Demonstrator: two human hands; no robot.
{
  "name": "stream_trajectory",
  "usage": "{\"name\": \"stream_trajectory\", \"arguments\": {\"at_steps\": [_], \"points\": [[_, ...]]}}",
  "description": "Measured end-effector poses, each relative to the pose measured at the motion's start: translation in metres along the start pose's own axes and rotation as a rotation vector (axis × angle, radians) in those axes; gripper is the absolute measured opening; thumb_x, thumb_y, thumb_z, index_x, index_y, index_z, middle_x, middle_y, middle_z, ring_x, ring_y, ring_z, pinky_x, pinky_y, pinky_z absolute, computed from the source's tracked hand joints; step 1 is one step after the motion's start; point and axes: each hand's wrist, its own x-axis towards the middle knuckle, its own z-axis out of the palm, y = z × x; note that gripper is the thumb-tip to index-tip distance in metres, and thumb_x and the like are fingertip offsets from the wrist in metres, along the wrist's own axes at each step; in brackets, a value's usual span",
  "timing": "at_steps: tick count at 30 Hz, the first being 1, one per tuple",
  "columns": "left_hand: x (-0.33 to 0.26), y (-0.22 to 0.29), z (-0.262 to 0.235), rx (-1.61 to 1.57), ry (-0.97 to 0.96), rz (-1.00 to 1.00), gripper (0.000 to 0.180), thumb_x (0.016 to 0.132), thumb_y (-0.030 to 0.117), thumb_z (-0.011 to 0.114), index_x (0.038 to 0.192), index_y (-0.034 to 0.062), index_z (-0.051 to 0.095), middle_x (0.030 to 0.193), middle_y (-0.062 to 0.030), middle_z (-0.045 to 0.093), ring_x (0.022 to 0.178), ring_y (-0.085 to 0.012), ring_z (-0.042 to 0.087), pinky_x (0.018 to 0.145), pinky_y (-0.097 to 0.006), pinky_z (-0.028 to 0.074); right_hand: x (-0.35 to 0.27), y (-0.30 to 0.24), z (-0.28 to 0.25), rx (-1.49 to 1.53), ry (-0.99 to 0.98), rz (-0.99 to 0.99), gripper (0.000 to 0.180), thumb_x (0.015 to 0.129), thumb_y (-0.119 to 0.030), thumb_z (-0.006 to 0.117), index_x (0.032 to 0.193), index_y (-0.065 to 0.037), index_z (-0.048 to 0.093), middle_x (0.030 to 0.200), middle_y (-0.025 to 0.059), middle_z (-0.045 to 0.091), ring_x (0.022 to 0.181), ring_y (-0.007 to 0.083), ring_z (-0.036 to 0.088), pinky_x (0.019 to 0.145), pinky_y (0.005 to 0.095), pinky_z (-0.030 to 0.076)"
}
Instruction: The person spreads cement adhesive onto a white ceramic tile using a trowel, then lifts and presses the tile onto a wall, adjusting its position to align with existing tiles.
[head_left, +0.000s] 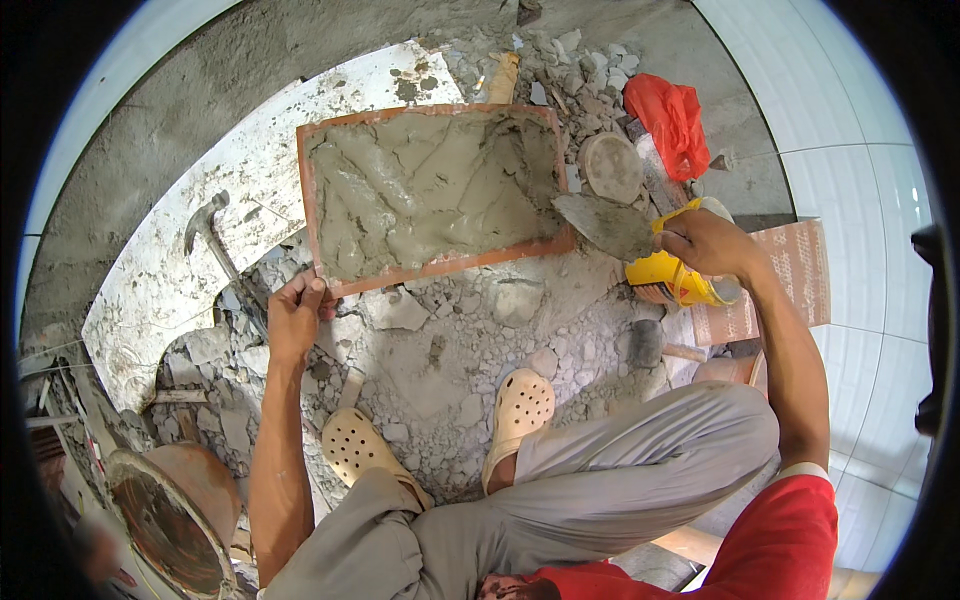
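My left hand (293, 318) grips the near left corner of an orange-brown tile (440, 262) that is tilted up, its back coated with wet grey mortar. My right hand (708, 243) holds a trowel (604, 224) by its handle; the mortar-smeared blade touches the tile's right edge. Just under the right hand lies a yellow container (668, 275). My feet in cream clogs (520, 405) rest on rubble below the tile.
A hammer (208, 232) lies on the rubble at left. A red plastic bag (668, 118), a round grey lid (612, 166) and broken concrete sit beyond the tile. White wall tiles (860, 180) run along the right. A rusty pan (165, 510) is at lower left.
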Motion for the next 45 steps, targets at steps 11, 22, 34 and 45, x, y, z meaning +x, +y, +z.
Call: {"name": "stream_trajectory", "arguments": {"at_steps": [11, 22, 34, 45], "points": [[0.001, 0.000, 0.000, 0.025, 0.010, -0.004, 0.023, 0.105, 0.014, 0.058, 0.109, -0.0038, 0.072, 0.082, -0.0032, 0.069, 0.068, -0.0086, 0.060, 0.064, -0.025, 0.052, -0.002, -0.010, 0.034, 0.091, -0.021, 0.030, 0.045, 0.103, -0.038, 0.050, 0.096, 0.002, 0.069, 0.097, 0.0288, 0.069, 0.092, 0.0464, 0.066, 0.084, 0.0515, 0.050], [0.001, -0.001, -0.001, -0.001, 0.007, -0.006, 0.022, 0.104, 0.014, 0.060, 0.105, -0.0029, 0.073, 0.082, -0.0036, 0.070, 0.068, -0.0084, 0.061, 0.063, -0.025, 0.052, -0.021, -0.022, 0.009, 0.407, -0.178, 0.253, 0.044, 0.101, -0.040, 0.057, 0.093, 0.002, 0.068, 0.083, 0.0170, 0.068, 0.066, 0.0306, 0.065, 0.061, 0.0410, 0.053], [-0.003, 0.000, 0.002, -0.019, 0.024, 0.021, 0.025, 0.103, 0.019, 0.062, 0.101, -0.0025, 0.073, 0.078, -0.0022, 0.067, 0.067, -0.0090, 0.058, 0.063, -0.026, 0.050, -0.035, -0.079, 0.042, 1.040, -0.088, 0.609, 0.039, 0.099, -0.036, 0.065, 0.125, -0.009, 0.055, 0.086, 0.0049, 0.059, 0.061, 0.0127, 0.058, 0.050, 0.0301, 0.051], [-0.003, -0.001, 0.003, -0.038, 0.046, -0.018, 0.027, 0.103, 0.019, 0.063, 0.115, -0.0036, 0.073, 0.081, -0.0038, 0.070, 0.069, -0.0090, 0.059, 0.062, -0.026, 0.050, -0.050, -0.128, 0.092, 1.584, 0.026, 0.815, 0.047, 0.103, -0.043, 0.052, 0.122, 0.000, 0.054, 0.079, 0.0061, 0.056, 0.049, 0.0157, 0.051, 0.042, 0.0321, 0.047]]}}
